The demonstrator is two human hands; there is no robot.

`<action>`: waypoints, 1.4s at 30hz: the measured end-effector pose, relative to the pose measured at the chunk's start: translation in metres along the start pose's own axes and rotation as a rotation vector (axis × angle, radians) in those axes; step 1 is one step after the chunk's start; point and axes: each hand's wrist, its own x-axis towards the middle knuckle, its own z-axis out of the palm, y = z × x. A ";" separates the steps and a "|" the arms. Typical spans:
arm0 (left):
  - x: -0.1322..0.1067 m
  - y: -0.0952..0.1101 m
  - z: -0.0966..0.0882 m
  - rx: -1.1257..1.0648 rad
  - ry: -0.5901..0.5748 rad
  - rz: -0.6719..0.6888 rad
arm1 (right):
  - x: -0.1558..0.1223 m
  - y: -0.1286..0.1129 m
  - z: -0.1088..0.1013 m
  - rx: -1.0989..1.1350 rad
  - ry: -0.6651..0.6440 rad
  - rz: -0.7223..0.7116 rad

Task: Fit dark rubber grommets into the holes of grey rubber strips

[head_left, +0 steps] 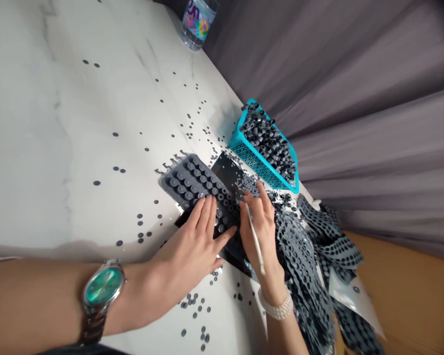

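Observation:
A dark grey rubbery sheet with rows of raised round studs (188, 172) lies at a slant on the table, partly over a flat black board (224, 170). Across its lower half rests my left hand (198, 234), fingers stretched out and pressing on the studs; this wrist wears a green-dialled watch. My right hand (261, 229) is closed round a thin white stick (257, 241), its upper end among the fingers at the sheet's right edge. Both hands cover part of the sheet, and the stick's working tip is hidden. Tiny grey bits (249, 182) are heaped beside my right fingers.
A turquoise basket (253, 160) full of small dark rubber pieces stands against the grey curtain (355, 98). Perforated grey strips (299, 256) pile up on the right, near a brown cardboard surface (392, 286). A water bottle (198, 24) stands at the back. Small black discs dot the white table (77, 113).

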 end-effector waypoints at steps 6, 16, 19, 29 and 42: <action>0.000 -0.001 0.000 0.005 0.012 0.003 | 0.004 -0.005 -0.005 0.056 0.021 -0.051; 0.000 -0.002 -0.002 -0.001 0.054 0.005 | 0.019 -0.023 0.003 0.083 -0.039 -0.238; 0.001 -0.003 -0.005 -0.048 0.030 -0.001 | 0.020 -0.022 0.003 0.063 -0.050 -0.254; 0.001 -0.003 -0.008 -0.125 -0.020 -0.024 | 0.024 -0.009 0.004 0.094 -0.004 -0.024; 0.001 -0.002 -0.007 -0.105 -0.015 -0.005 | 0.014 -0.024 -0.006 0.134 -0.082 -0.307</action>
